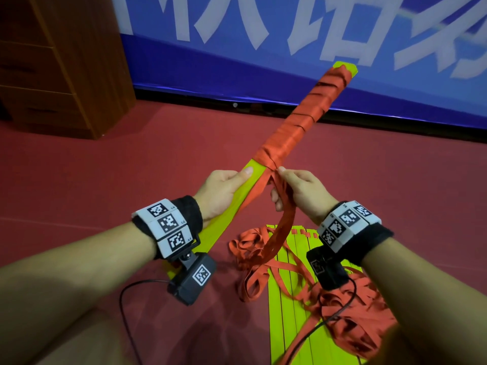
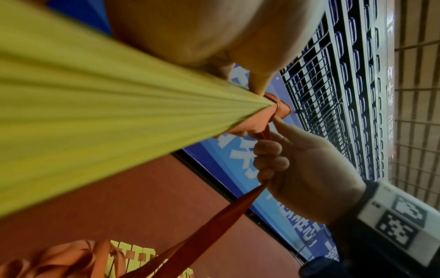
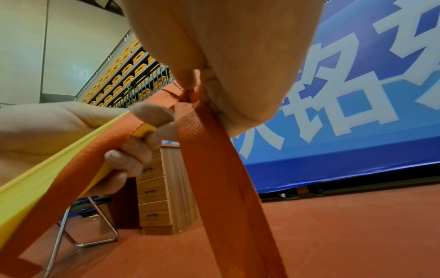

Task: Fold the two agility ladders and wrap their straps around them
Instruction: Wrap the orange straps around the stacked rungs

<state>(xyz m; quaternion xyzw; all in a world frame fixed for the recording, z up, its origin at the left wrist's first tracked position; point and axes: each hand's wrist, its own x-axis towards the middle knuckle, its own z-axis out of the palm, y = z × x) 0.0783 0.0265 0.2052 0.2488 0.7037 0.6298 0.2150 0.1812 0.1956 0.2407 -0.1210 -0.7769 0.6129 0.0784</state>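
Wooden drawer cabinet (image 1: pixel 63 61) upper left, left hand (image 1: pixel 224 192) gripping folded yellow agility ladder (image 1: pixel 303 119) at centre, right hand (image 1: pixel 300 192) pinching its orange strap (image 1: pixel 283 227), second ladder (image 1: pixel 303 299) flat lower right, blue banner (image 1: pixel 290 35) with large white characters, unreadable, across top.

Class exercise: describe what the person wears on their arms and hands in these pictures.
Bare forearms, no sleeves or gloves. Each wrist carries a black wristband ringed by white blocks with black square markers, and a black camera box hangs beneath, trailing a thin black cable.
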